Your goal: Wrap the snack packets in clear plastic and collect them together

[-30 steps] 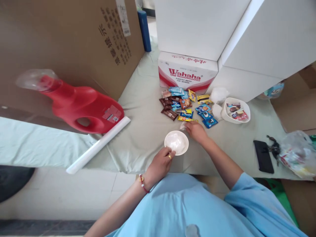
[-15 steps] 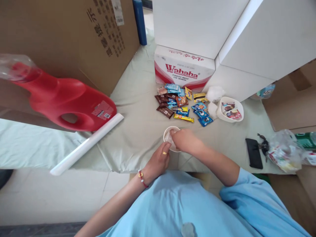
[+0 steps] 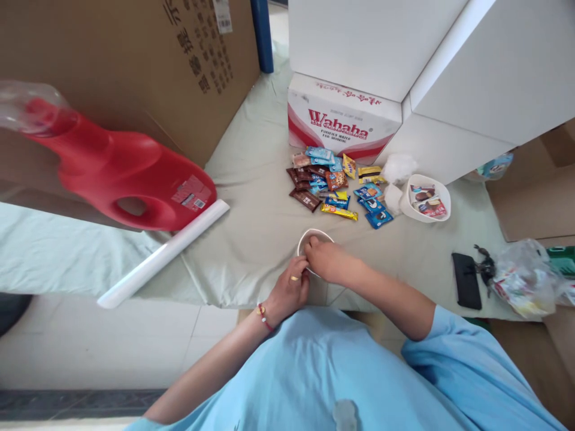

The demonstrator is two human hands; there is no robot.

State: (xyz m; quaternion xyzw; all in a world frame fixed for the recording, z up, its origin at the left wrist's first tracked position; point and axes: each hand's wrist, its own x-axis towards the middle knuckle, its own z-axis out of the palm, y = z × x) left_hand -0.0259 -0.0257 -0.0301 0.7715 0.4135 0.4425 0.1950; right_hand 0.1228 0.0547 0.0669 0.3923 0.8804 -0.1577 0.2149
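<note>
A small white bowl [image 3: 323, 235] sits near the front edge of the cloth-covered table. My left hand [image 3: 291, 287], wearing a gold ring, pinches the bowl's near-left rim between closed fingers. Reaching in from the right, my right hand [image 3: 327, 260] has its fingers curled down inside the bowl; what they hold, if anything, is hidden. Beyond the bowl lies a pile of small wrapped snacks [image 3: 323, 179] in brown, blue and yellow. To its right stands a second white bowl [image 3: 444, 212] with a few snack packets in it, beside crumpled white plastic [image 3: 399, 169].
A white roll [image 3: 166, 254] lies at the left by a big red bottle [image 3: 139, 173] and a cardboard box [image 3: 112, 72]. A Wahaha carton [image 3: 341, 120] stands behind the snacks. At right are a black phone [image 3: 466, 280], keys [image 3: 485, 263] and a plastic bag [image 3: 523, 278].
My right hand has shifted slightly left and its fingers are deeper in the bowl. The bowl's rim now looks squeezed out of round. The whole view has shifted a little.
</note>
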